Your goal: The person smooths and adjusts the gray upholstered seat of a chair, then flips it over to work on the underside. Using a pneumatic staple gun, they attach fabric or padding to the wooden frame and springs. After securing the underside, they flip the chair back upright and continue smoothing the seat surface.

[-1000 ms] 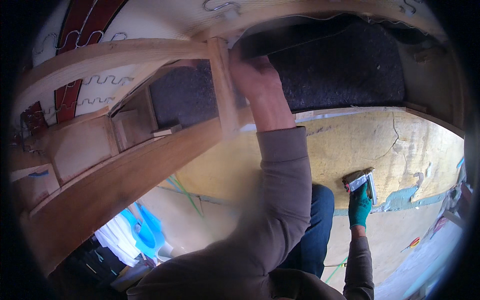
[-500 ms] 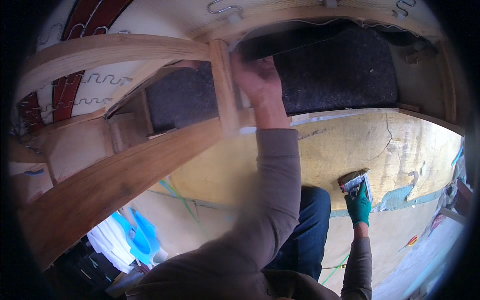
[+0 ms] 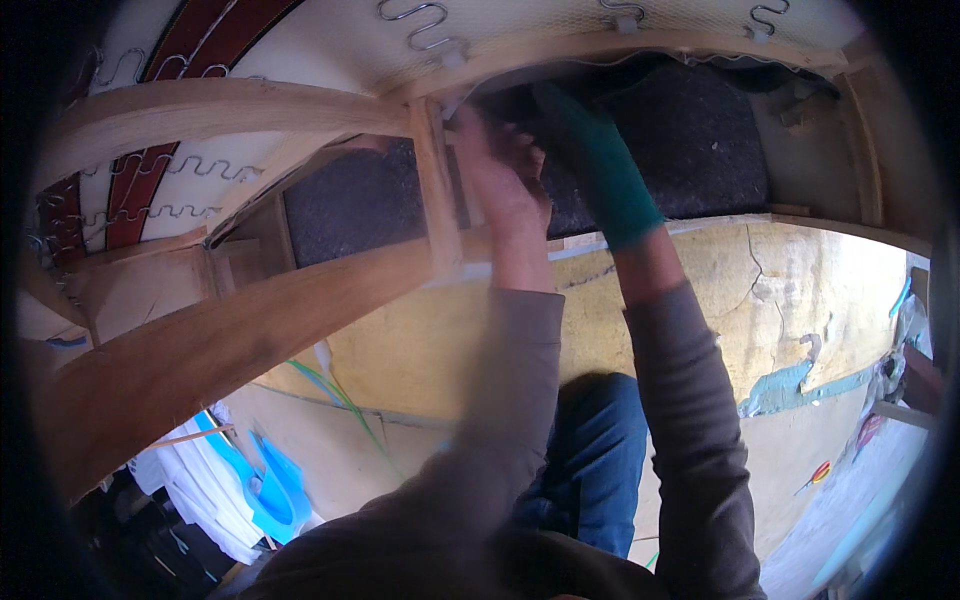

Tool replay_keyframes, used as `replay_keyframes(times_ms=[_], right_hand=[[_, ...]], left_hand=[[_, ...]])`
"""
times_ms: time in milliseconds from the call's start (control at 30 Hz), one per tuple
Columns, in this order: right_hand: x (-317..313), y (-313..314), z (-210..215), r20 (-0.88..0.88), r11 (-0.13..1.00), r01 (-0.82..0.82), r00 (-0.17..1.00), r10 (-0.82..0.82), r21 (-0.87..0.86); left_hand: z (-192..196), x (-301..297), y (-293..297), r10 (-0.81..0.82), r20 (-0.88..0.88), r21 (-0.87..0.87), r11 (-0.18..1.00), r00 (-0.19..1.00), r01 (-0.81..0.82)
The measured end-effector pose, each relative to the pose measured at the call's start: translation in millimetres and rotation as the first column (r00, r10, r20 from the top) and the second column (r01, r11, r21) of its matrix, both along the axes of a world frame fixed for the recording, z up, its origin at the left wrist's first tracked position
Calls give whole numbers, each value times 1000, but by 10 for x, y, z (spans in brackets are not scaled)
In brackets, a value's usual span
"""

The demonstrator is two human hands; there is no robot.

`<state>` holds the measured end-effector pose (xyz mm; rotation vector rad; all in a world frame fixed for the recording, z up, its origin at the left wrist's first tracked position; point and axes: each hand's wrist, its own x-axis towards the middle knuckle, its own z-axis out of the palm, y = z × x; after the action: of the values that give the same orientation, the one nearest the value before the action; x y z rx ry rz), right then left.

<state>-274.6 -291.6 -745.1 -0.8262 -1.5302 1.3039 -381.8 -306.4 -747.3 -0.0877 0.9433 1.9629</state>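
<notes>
An upturned wooden furniture frame [image 3: 250, 330] fills the upper left. My bare left hand [image 3: 500, 175] is raised beside its upright post [image 3: 435, 190], fingers bent at the edge of the dark felt lining [image 3: 700, 150]; whether it grips anything is blurred. My right hand [image 3: 600, 160], in a green glove, reaches up into the same opening just to the right, fingers stretched flat over the felt, with no tool showing in it. The two hands are almost touching.
Metal zigzag springs [image 3: 420, 15] run along the frame's top over pale and red striped fabric [image 3: 150, 150]. My knee in blue jeans [image 3: 590, 460] is below. White and blue plastic items [image 3: 240, 480] lie lower left. A cracked yellowish floor [image 3: 780, 290] spreads right.
My gloved right hand has risen from low near the floor, where it held a small tool, up into the frame beside my left hand. The left hand stayed at the post.
</notes>
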Motion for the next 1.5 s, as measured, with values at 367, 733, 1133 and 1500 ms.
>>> replay_keyframes(times_ms=[367,733,1133,1500], right_hand=[[-102,162,-296,467,950,180,837,-284,254],[-35,45,144,533,928,72,801,-273,366],[361,317,-83,249,992,87,967,-61,-93],[427,397,-316,486,979,196,851,-200,59]], left_hand=[[267,-197,25,-281,-246,-312,929,928,198],[-596,-391,178,-354,-770,-276,935,531,223],[-421,-94,504,-205,151,323,935,967,148],[67,78,300,-188,-16,92,978,982,189]])
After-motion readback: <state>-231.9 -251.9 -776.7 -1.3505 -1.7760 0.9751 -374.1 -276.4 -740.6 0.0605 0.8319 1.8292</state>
